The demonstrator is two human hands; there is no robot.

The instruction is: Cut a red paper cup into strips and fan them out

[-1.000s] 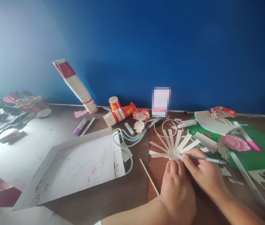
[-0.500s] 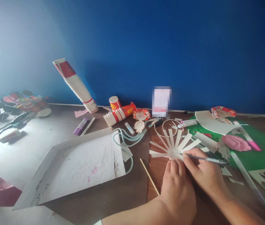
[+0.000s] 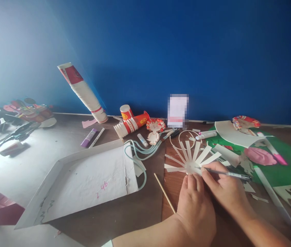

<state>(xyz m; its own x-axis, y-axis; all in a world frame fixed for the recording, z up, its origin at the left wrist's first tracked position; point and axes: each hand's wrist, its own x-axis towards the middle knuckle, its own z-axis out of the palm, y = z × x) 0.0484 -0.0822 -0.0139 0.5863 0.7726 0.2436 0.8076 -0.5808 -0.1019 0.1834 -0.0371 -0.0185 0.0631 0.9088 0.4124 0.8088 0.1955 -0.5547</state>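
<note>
A white paper cup cut into strips (image 3: 192, 166) lies splayed on the brown table, its strips fanned out around the round base. My left hand (image 3: 195, 202) holds it by the near edge, fingertips pressed together on it and the thumb hidden. Between the fingers of my right hand (image 3: 225, 185) is a pen (image 3: 235, 175) with a dark barrel, held at a low slant. Its tip rests on or just above the cup's base, near a small mark; contact is too fine to tell. A thin wooden stick (image 3: 164, 192) lies left of my left hand.
A white cardboard box lid (image 3: 83, 185) occupies the left middle. Behind stand stacked paper cups (image 3: 83, 96), a paper doll (image 3: 154, 132) and a looped pale cable (image 3: 145, 151). At right, a green round sheet (image 3: 286, 161) bears markers and paper scraps. A blue wall (image 3: 145, 51) closes the back.
Both hands keep nearly the same pose, the pen still over the cup's base. The whole view has shifted only slightly.
</note>
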